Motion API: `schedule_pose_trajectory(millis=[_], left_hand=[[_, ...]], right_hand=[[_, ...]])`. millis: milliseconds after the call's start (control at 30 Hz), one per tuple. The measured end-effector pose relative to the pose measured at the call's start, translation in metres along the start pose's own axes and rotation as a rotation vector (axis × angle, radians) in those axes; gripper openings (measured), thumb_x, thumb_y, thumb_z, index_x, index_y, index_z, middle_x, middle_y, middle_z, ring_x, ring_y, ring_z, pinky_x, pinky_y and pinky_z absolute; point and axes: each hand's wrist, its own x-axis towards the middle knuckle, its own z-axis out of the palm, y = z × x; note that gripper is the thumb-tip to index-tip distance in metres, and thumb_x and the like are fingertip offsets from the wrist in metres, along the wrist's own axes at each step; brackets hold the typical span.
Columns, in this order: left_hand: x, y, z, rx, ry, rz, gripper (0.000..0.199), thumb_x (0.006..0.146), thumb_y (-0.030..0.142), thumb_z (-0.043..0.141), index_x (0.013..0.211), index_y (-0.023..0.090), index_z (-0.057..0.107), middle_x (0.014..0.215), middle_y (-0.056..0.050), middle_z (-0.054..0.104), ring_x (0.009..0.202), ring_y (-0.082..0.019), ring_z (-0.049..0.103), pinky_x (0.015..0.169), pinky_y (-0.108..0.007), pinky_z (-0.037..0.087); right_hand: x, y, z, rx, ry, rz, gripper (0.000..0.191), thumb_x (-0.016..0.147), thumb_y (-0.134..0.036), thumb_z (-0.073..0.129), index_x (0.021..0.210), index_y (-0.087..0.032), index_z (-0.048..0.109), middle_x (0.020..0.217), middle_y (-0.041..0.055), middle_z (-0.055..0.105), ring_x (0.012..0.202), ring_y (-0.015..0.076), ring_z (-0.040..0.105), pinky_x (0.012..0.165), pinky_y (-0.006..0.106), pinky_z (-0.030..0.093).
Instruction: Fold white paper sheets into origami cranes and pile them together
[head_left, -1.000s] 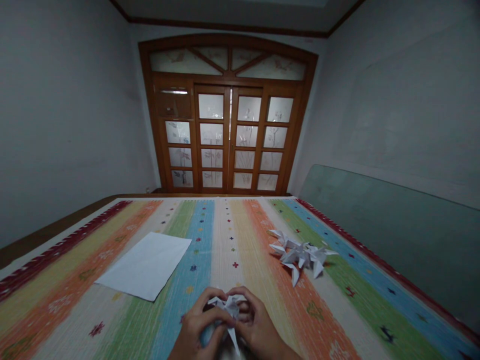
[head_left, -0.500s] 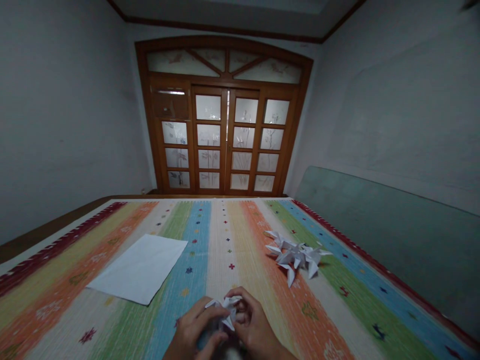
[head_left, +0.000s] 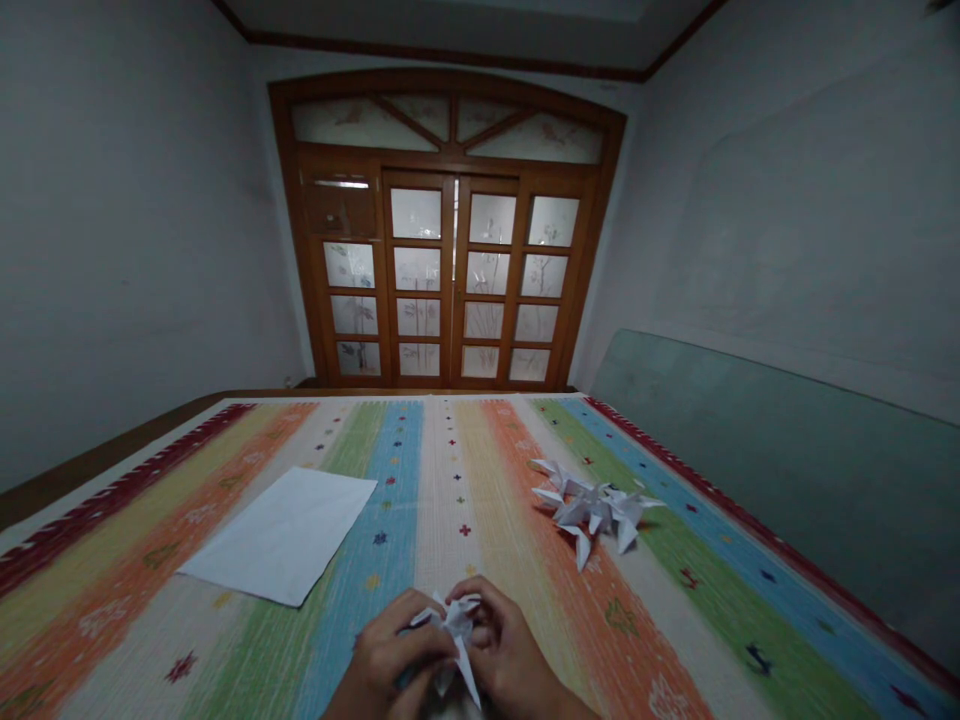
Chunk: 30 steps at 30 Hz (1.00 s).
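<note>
A folded white paper piece [head_left: 459, 632] with pointed parts is held between my two hands at the bottom centre. My left hand [head_left: 390, 655] grips it from the left with bent fingers. On its other side, my right hand [head_left: 506, 650] pinches it, fingers curled. One long point of the paper hangs down between the hands. To the left lies a flat white sheet [head_left: 281, 535]. Several folded white paper pieces [head_left: 596, 508] sit in a pile to the right, beyond my right hand.
A striped, multicoloured cloth [head_left: 442, 490] covers the table. A pale green panel [head_left: 750, 440] stands along the right side. Wooden doors with glass panes [head_left: 454, 280] are beyond the far edge.
The paper piece has turned in my hands, and a long point now hangs downward between them. My fingers have shifted slightly around it.
</note>
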Motion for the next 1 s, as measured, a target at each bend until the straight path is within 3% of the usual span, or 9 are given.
schedule_pose_trajectory(millis=[267,433,600,733,833,1000], left_hand=[[0.001,0.002,0.001,0.045,-0.046,-0.055,0.017,0.090,0.010,0.061,0.091,0.023,0.071,0.100,-0.008,0.068,0.090,-0.022,0.069,0.078,-0.029,0.056],[0.000,-0.003,0.002,0.074,-0.023,0.032,0.014,0.096,0.018,0.057,0.094,0.023,0.070,0.103,-0.009,0.067,0.095,-0.024,0.067,0.081,-0.032,0.057],[-0.008,-0.012,0.005,0.191,0.078,0.048,0.021,0.101,0.032,0.056,0.117,0.030,0.070,0.130,-0.012,0.060,0.110,-0.027,0.065,0.091,-0.037,0.058],[-0.013,-0.012,0.003,0.206,0.105,-0.099,0.030,0.102,0.034,0.057,0.131,0.031,0.064,0.139,-0.012,0.058,0.116,-0.027,0.065,0.098,-0.039,0.057],[-0.010,-0.010,0.000,0.203,0.056,-0.125,0.026,0.101,0.031,0.057,0.125,0.031,0.067,0.135,-0.010,0.062,0.120,-0.027,0.065,0.099,-0.036,0.057],[-0.001,-0.006,-0.005,0.128,-0.019,-0.103,0.024,0.104,0.031,0.049,0.106,0.028,0.073,0.114,-0.009,0.070,0.103,-0.023,0.071,0.089,-0.032,0.060]], right_hand=[[-0.002,-0.007,0.002,-0.094,0.004,-0.028,0.038,0.070,-0.029,0.085,0.097,-0.021,0.060,0.077,-0.0022,0.066,0.064,0.0125,0.060,0.053,0.018,0.042],[-0.004,-0.009,0.000,-0.173,0.010,-0.052,0.034,0.072,-0.025,0.081,0.099,-0.021,0.061,0.080,-0.0008,0.069,0.071,0.0150,0.063,0.061,0.022,0.045],[0.001,-0.023,-0.008,-0.225,0.075,-0.116,0.035,0.073,-0.023,0.075,0.105,-0.022,0.063,0.081,-0.0013,0.069,0.071,0.0162,0.063,0.061,0.023,0.046],[0.012,-0.042,-0.023,-0.237,0.186,-0.173,0.036,0.072,-0.023,0.076,0.106,-0.021,0.064,0.093,0.0033,0.073,0.081,0.0203,0.069,0.070,0.027,0.053],[0.022,-0.051,-0.042,-0.277,0.309,-0.241,0.035,0.070,-0.024,0.075,0.104,-0.022,0.065,0.099,0.0067,0.074,0.091,0.0251,0.071,0.074,0.031,0.057],[0.035,-0.053,-0.080,-0.551,0.443,-0.300,0.039,0.072,-0.025,0.068,0.110,-0.021,0.065,0.090,0.0051,0.074,0.078,0.0223,0.071,0.067,0.030,0.057]])
